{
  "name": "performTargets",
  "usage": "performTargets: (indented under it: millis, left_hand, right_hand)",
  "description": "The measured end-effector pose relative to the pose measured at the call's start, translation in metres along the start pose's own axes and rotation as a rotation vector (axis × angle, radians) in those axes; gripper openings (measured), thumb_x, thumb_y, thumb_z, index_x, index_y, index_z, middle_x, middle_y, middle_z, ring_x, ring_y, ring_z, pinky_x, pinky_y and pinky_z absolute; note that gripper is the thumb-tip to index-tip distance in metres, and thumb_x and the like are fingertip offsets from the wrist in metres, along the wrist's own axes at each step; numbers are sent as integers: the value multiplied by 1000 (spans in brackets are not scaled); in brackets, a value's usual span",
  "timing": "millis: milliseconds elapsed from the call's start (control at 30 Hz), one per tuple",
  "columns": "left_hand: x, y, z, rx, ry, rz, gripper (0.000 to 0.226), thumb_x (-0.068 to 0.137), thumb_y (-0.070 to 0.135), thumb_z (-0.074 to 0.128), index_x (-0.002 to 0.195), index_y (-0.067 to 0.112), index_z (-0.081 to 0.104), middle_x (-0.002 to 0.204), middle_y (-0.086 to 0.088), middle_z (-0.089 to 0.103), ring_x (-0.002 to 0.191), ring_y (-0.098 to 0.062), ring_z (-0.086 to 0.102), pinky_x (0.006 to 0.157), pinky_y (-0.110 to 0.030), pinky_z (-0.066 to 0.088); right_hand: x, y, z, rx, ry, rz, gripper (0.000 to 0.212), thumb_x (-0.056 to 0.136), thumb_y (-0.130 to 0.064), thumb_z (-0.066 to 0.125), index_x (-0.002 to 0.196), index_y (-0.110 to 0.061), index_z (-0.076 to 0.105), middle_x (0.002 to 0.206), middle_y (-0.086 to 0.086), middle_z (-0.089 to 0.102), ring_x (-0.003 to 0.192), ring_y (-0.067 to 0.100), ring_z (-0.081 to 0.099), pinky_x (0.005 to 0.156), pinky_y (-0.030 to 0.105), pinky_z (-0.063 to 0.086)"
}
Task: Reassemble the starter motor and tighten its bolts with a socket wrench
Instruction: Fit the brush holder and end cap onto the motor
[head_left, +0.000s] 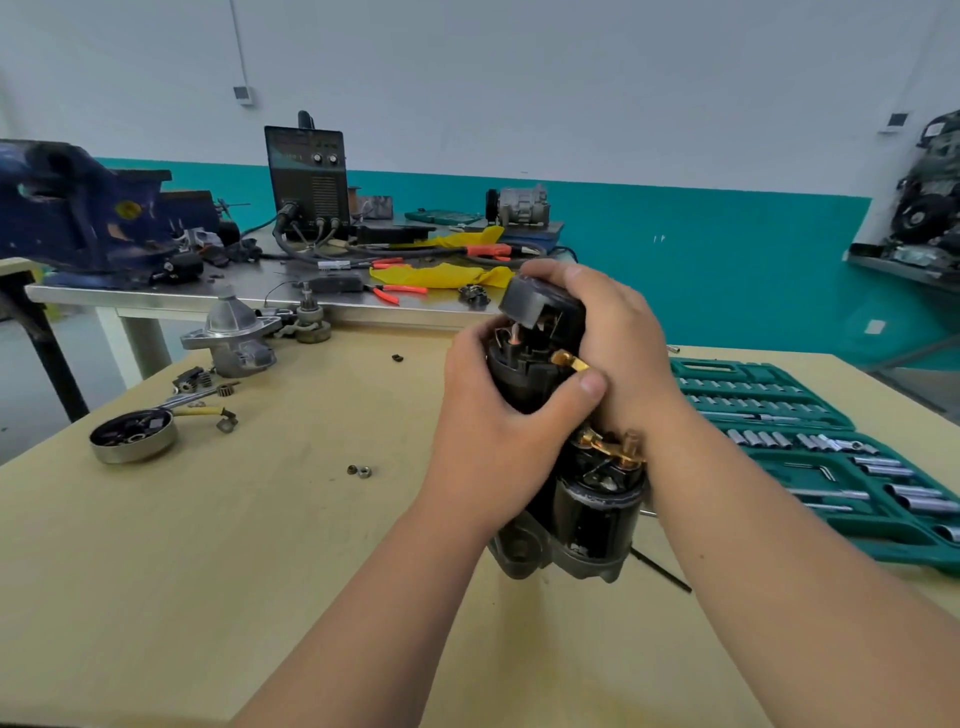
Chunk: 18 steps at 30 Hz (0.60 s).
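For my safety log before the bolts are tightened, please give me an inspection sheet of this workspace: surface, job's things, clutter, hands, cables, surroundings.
Surface: light wooden table, with small parts scattered on its left side.
Job's things: starter motor held upright, brass terminals showing; socket set case lies open on the right.
Clutter: round end cover, aluminium housing and two loose nuts.
Hands: left hand and right hand both grip the starter motor.
Cables: black leads run from the welding machine on the metal bench behind.
Surroundings: blue vise, yellow cloth, and an engine at the far right.
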<state>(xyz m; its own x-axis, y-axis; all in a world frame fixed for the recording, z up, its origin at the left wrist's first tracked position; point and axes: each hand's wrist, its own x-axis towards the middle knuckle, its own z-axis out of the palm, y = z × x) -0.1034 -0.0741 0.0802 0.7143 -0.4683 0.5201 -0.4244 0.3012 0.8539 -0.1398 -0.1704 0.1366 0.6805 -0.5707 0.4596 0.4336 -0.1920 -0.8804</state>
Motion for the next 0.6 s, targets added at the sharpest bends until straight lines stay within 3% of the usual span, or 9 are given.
performTargets:
  millis: [100,167,267,433,533,600]
  left_hand:
    - [1,1,-3,-21,-45,-3,69,53,49,82,111,44,44,112,6,64,93,1,67,68,-10,51]
    - [12,6,-8,-25,-121,-116,74,56,45,87,113,36,43,110,8,64,87,7,67,62,-8,50]
    - [22,11,-12,96,-193,-213,61,70,50,80,112,31,40,104,11,62,78,16,62,51,-4,45]
    - [13,13,-13,234,-88,-119,33,78,55,64,105,37,55,86,19,69,77,8,64,54,-7,44]
    - [12,18,-16,450,-17,4,7,87,52,52,89,45,51,78,18,64,79,8,60,55,-13,45]
    - [11,22,-15,488,48,54,8,91,44,55,98,46,51,79,25,59,78,9,59,57,-15,47]
  right_hand:
    - [0,1,2,14,-18,7,30,97,-21,44,92,-14,73,75,-12,73,66,-2,65,53,11,46]
    - [3,2,3,-4,82,44,34,98,-29,43,89,-17,73,72,-12,72,63,-2,64,50,10,44]
    - [10,6,4,-155,204,49,40,100,-39,37,83,-29,72,79,-16,69,63,-8,60,49,7,41]
    - [16,12,10,-214,249,33,44,100,-48,32,80,-35,69,62,-26,64,59,-13,56,51,8,40]
    - [17,16,14,-194,272,27,45,100,-49,32,86,-29,69,69,-18,66,61,-10,58,56,13,43]
    - [18,18,15,-200,298,-3,46,101,-47,31,86,-26,69,74,-14,66,64,-7,59,53,9,42]
